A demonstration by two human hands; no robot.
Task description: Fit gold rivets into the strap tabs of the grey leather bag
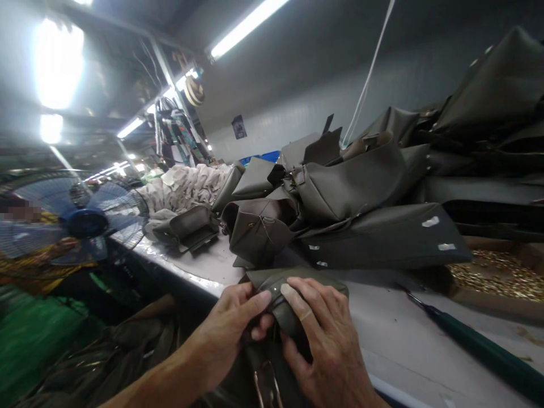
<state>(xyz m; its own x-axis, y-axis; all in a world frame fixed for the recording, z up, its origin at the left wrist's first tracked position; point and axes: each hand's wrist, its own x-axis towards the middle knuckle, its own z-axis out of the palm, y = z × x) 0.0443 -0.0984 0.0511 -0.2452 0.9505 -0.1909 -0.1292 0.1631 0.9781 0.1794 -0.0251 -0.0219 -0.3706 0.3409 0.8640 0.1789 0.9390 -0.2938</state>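
Note:
A dark olive leather bag (306, 276) lies at the table's near edge under both my hands. My left hand (238, 317) pinches its edge, thumb on top and fingers curled beneath. From the other side my right hand (323, 323) grips the same bag, fingertips on the top and thumb below. Between my fingertips a small shiny metal rivet (275, 289) shows on the leather. Below my hands hangs a metal buckle (267, 384). The bag's lower part is partly hidden by my hands.
Several olive bags (352, 187) are heaped along the wall. To the right are an awl-like tool with a green handle (480, 340) and a box of small brass-coloured parts (501, 275). A fan (87, 222) stands left, with a person behind it. Pale bundles (187, 187) lie farther back.

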